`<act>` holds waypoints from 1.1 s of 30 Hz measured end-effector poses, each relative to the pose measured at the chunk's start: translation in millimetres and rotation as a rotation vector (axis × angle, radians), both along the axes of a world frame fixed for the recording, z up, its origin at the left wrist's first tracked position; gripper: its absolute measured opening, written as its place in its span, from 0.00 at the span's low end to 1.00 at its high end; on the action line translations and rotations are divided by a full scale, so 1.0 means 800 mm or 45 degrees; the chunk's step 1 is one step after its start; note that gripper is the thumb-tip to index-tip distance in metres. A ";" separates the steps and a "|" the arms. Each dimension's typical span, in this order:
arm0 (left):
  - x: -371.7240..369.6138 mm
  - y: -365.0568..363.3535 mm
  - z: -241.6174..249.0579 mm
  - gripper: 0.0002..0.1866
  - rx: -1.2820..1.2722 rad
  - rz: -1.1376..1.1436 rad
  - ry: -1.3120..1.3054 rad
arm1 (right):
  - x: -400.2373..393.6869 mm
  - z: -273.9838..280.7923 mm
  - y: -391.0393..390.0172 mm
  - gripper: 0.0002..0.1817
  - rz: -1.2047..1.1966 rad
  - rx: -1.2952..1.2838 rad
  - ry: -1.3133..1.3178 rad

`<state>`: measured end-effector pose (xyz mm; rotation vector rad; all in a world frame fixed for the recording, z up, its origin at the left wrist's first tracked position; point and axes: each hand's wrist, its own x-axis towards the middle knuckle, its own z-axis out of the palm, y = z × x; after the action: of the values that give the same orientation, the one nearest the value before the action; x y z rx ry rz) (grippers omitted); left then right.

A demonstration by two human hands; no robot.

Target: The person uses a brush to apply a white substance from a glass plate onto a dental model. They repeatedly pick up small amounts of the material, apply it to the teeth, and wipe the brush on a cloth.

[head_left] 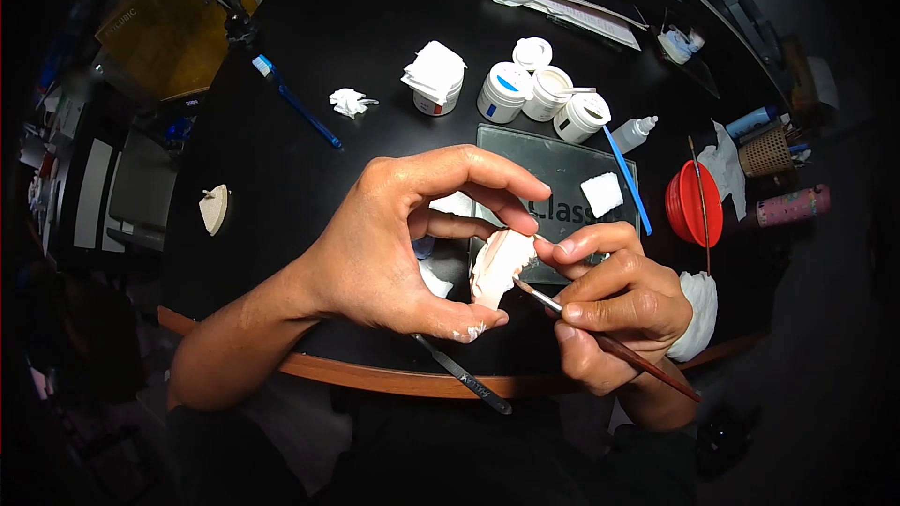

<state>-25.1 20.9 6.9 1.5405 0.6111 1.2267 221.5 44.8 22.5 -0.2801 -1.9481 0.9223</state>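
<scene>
My left hand (375, 225) is curled round a cream-coloured, curved piece (497, 267) with a jagged edge, gripping it between thumb and fingertips. White residue marks the thumb tip. My right hand (623, 305) holds a fine paintbrush (647, 370) with a dark red-brown handle, pen-fashion. Its tip meets the lower right edge of the piece, where a small pinkish patch shows; my right index fingertip is close to the piece's right side. Beneath both hands lies a glass plate (506, 142) with dark lettering. A dark-handled spatula (469, 379) rests at the table's front edge.
Behind the plate stand several white jars (502, 98) and a dropper bottle (637, 134). Right of it are a blue stick (628, 180), a red bowl (682, 206) with another brush across it, and white cloth (696, 314). Leftward lie a blue toothbrush (300, 108) and a beige wedge (215, 211).
</scene>
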 end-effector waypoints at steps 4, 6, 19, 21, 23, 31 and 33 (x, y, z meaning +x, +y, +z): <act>0.000 0.000 0.000 0.44 0.005 -0.001 -0.003 | 0.000 0.000 -0.002 0.14 0.002 0.003 -0.012; 0.000 0.000 0.000 0.44 0.005 0.000 -0.002 | 0.001 -0.002 -0.003 0.14 -0.006 0.011 0.002; 0.001 -0.001 0.001 0.44 -0.017 0.004 -0.011 | 0.001 -0.002 -0.011 0.13 -0.019 0.143 -0.029; 0.001 -0.002 0.001 0.44 -0.022 0.007 -0.016 | 0.002 -0.001 -0.011 0.13 -0.021 0.150 -0.036; 0.001 -0.001 0.002 0.44 -0.020 0.011 -0.008 | 0.002 0.000 -0.011 0.13 -0.022 0.146 -0.032; 0.001 -0.002 0.004 0.45 -0.052 0.007 -0.002 | 0.002 0.000 -0.015 0.10 -0.026 0.170 -0.050; 0.000 -0.002 0.005 0.45 -0.052 0.009 0.005 | 0.000 -0.001 -0.015 0.10 -0.021 0.165 -0.038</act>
<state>-24.8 19.2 10.8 1.5085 0.6408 1.2097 221.7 32.7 22.1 -0.2354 -2.0201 0.7807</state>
